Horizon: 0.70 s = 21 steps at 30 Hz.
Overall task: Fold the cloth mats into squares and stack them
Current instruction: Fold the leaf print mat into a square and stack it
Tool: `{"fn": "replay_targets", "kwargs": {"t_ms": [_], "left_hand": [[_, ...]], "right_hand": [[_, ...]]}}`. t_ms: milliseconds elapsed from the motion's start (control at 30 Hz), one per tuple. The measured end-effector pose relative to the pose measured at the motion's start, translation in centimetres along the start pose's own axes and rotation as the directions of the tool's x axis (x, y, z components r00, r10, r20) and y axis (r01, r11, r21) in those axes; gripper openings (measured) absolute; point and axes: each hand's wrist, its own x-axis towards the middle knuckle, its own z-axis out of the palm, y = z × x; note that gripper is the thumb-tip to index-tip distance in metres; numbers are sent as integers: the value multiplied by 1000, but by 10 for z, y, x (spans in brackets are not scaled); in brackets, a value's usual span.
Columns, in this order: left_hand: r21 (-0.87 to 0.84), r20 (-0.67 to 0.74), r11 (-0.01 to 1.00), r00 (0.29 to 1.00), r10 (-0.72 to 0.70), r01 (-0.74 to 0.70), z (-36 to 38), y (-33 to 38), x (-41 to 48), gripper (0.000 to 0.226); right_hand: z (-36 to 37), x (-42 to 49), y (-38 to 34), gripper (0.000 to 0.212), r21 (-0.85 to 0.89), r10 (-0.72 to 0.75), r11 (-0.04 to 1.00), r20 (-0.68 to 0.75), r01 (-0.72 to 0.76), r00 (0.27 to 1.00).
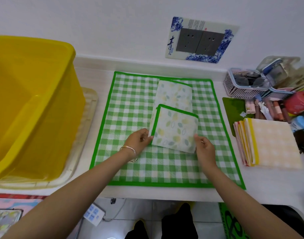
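The fingers [147,137] of the left hand [138,140] are narrowed to a pinch on the near left corner of the leaf-print mat [175,131]; the right hand [205,149] pinches the near right corner the same way, thumb on top; both hold the near edge low, at or just above the cloth beneath. A green-trimmed flap lies over the mat's near part, while the far part juts out beyond it, so the piece looks oblong and not yet a square. It rests on the green gingham mat [130,104], spread flat on the tabletop [272,183]; the stack of folded mats [272,144] sits well apart to the right, the yellow tub [32,100] to the left. The risk: uneven pulls could skew the flap, leaving the trim misaligned; dragging may also rumple the gingham underneath.
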Motion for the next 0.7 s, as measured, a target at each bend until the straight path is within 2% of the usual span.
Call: {"fn": "replay_targets", "kwargs": {"t_ms": [100, 200, 367, 500, 700], "left_hand": [[30, -65, 994, 993, -102, 104, 11, 1, 7, 22], [97, -103, 986, 987, -127, 137, 13, 2, 12, 19], [139, -107, 974, 980, -167, 181, 8, 1, 17, 20], [178, -93, 959, 974, -205, 219, 7, 3, 18, 23], [134, -102, 968, 975, -200, 213, 8, 6, 16, 19]], "right_hand": [[-2, 2, 2, 29, -64, -2, 998, -4, 2, 1000], [1, 2, 3, 29, -79, 8, 997, 10, -7, 1000], [1, 4, 5, 21, -201, 18, 979, 135, 10, 991], [1, 12, 7, 21, -261, 0, 965, 104, 27, 995], [5, 13, 5, 20, -353, -11, 935, 12, 15, 1000]]}}
